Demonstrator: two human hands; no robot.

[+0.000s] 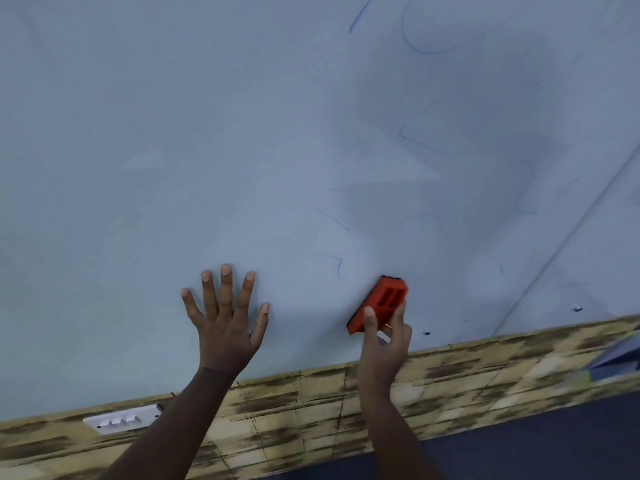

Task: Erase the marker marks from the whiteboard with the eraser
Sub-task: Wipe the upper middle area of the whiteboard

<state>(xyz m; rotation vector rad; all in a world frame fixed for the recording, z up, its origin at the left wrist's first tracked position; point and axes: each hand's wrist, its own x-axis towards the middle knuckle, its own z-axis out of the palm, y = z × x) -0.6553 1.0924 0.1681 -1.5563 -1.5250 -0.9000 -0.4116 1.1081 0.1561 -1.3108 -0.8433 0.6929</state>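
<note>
Your right hand has the orange eraser pinched between thumb and fingers, felt side flat on the whiteboard near its bottom edge, while your left hand is splayed wide with the palm pressed on the board, holding nothing. There are blue marker marks scattered above and right of the eraser, the closest squiggle just up and left of it, and most look faint already. Biggest risk from here, I'd say: that grip is way down at the low end of the eraser, so if you push upward hard it could tip or twist out of your fingers. Light pressure would probably just smear the ink into grey haze instead of lifting it. Also watch that flat left palm, it could drag through leftover ink if it slides.
</note>
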